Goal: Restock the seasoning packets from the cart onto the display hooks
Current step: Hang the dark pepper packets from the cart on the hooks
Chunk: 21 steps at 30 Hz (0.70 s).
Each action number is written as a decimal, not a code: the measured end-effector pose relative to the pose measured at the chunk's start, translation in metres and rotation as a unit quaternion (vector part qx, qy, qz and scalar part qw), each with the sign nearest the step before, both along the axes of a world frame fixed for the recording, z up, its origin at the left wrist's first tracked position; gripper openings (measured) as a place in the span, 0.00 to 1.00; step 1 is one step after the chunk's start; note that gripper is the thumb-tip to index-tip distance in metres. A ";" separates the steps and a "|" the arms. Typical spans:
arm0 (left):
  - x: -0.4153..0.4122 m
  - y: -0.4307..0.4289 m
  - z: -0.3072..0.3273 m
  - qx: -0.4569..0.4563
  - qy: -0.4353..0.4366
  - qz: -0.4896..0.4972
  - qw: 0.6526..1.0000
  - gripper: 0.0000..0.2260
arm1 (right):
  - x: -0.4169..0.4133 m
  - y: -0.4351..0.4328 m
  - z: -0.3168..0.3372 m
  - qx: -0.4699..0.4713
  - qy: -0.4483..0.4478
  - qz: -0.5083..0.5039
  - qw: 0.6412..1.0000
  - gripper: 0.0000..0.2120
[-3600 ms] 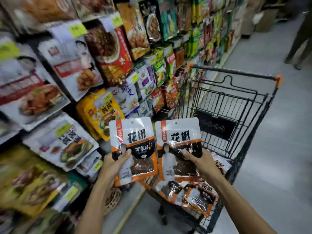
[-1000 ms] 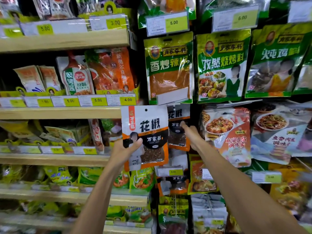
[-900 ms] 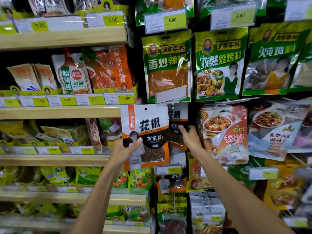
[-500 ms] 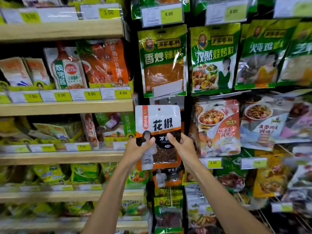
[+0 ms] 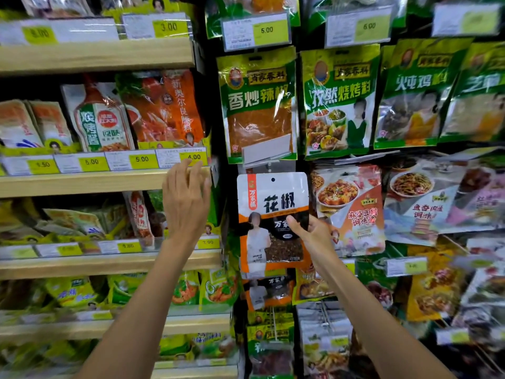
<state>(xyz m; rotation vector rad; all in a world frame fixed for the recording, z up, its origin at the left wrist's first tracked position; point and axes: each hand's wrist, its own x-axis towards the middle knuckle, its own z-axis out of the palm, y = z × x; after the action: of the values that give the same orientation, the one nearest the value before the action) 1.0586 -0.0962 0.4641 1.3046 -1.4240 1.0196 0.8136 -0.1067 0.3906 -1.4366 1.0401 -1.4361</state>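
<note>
Right hand (image 5: 314, 237) pinches the seasoning packet (image 5: 273, 198); left hand (image 5: 185, 203) open, empty, beside it.

Pale wooden shelves (image 5: 95, 181) ran in tiers on the left, their front edges lined with white-and-yellow price labels (image 5: 142, 160) reading 5.00 and 4.00. To the right, a dark back panel (image 5: 211, 105) carried hanging green packets (image 5: 338, 99). The lighting was bright and even.

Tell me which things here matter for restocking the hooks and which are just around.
Job: white-orange peppercorn packet, right hand gripping it, left hand, matching packet below.
Just around: green chili packet, tofu sauce packet, wooden shelf, yellow price tag.
</note>
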 end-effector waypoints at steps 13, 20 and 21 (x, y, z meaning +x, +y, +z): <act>0.017 -0.021 -0.010 -0.028 -0.001 -0.030 0.999 0.12 | 0.004 -0.023 0.015 0.013 -0.006 -0.009 1.000 0.06; 0.018 -0.022 -0.011 -0.037 -0.005 -0.036 0.999 0.11 | 0.009 -0.025 0.016 0.026 -0.019 -0.022 0.999 0.06; 0.018 -0.023 -0.011 -0.041 -0.006 -0.035 0.999 0.11 | 0.010 -0.025 0.017 0.028 -0.020 -0.023 0.999 0.07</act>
<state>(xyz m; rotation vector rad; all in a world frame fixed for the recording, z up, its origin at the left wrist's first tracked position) 1.0766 -0.1189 0.4532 1.1846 -1.4130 1.0306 0.8232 -0.1318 0.4074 -1.3472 1.0860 -1.4520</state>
